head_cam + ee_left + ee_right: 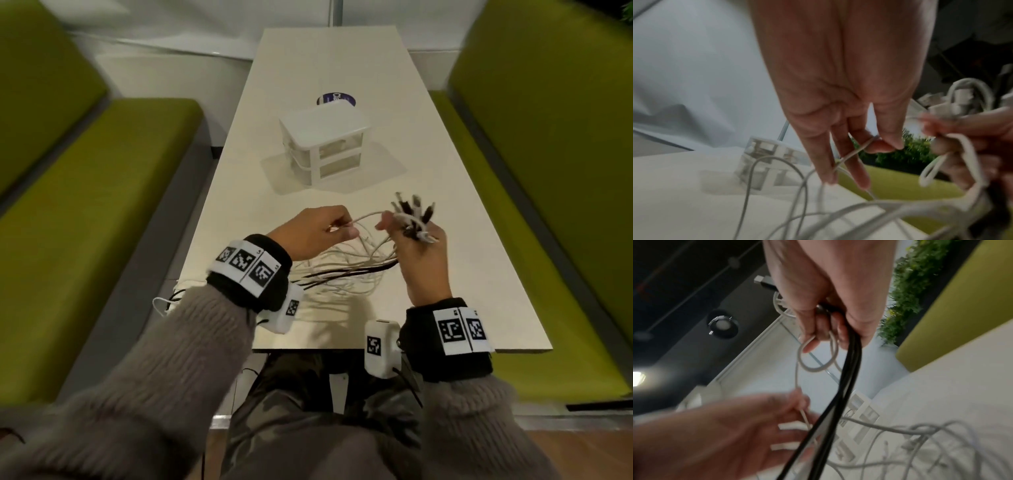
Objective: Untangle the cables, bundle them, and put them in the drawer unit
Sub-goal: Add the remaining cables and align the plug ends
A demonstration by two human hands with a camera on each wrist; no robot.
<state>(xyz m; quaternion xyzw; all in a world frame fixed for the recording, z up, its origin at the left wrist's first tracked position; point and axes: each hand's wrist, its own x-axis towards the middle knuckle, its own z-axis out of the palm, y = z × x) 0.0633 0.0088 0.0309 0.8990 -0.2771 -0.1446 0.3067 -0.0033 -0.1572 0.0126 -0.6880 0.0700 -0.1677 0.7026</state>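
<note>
My right hand [416,236] is raised above the table and grips a bunch of white and black cables [346,270] near their plug ends [412,209], which stick up above the fist. In the right wrist view the black cables [849,369] run down out of the fist beside a white loop [818,356]. My left hand [322,233] pinches one thin white cable [857,151] between thumb and fingers, just left of the right hand. The rest of the cables hang in loose loops onto the table. The white drawer unit [325,144] stands behind them, drawers closed.
The long white table [462,274] runs away from me between two green benches [85,205]. A dark round sticker [336,99] lies behind the drawer unit. A green plant wall [906,288] shows beyond the right bench. My knees are under the table's near edge.
</note>
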